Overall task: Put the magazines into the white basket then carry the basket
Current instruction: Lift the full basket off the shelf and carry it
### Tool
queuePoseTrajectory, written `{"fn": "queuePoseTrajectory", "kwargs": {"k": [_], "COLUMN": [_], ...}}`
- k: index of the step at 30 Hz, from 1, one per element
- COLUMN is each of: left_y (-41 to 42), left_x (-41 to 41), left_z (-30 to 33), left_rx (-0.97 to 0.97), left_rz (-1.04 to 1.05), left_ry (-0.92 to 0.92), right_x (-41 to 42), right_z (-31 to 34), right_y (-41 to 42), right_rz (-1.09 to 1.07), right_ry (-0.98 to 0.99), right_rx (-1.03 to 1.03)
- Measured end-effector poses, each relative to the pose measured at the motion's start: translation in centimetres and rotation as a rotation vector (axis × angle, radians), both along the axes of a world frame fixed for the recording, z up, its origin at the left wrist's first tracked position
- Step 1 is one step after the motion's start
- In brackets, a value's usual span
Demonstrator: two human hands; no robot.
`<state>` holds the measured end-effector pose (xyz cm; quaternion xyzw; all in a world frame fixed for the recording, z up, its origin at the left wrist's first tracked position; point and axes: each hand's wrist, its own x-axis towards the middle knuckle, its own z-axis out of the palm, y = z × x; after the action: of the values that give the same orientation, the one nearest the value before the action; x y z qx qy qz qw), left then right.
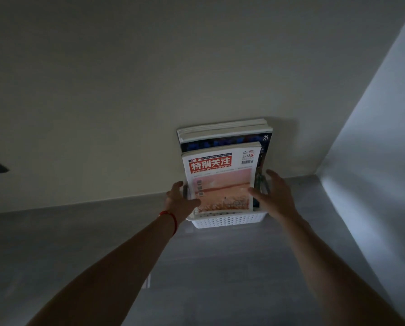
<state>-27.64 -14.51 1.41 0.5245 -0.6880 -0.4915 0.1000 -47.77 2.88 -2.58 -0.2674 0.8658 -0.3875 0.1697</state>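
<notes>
the fingers [259,192] of the right hand [273,196] are spread and relaxed, holding nothing, their tips at the right edge of the front magazine [220,180]; the left hand [180,200] is likewise released, its fingers reaching to the left end of the white basket [227,221]. the magazines [225,135] stand upright in the basket, between the two hands, leaning back against the wall [149,90]. the basket rests on the grey surface [196,267]; a red cord [171,217] circles the left wrist.
</notes>
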Motion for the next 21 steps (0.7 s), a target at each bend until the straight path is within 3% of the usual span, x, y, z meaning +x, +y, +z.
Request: {"fn": "queuePoseTrajectory", "kwargs": {"k": [3,12,21], "left_y": [-0.6,-0.6,-0.4], "left_x": [-0.8,-1.7,-2.0], "left_z": [-0.7,-1.9,-2.6], "left_rx": [0.102,0.039,0.033], "left_rz": [-0.11,-0.125,-0.156], "left_ry": [0.102,0.249,0.275], "right_x": [-0.9,-2.6,-1.5], "right_z": [-0.7,-2.4,-1.7], "right_y": [-1.4,-3.4,-3.0], "right_rz": [0.116,0.177,0.23], "right_ry": [-0.211,-0.362,-0.096], "right_rx": [-0.064,-0.239,-0.279]}}
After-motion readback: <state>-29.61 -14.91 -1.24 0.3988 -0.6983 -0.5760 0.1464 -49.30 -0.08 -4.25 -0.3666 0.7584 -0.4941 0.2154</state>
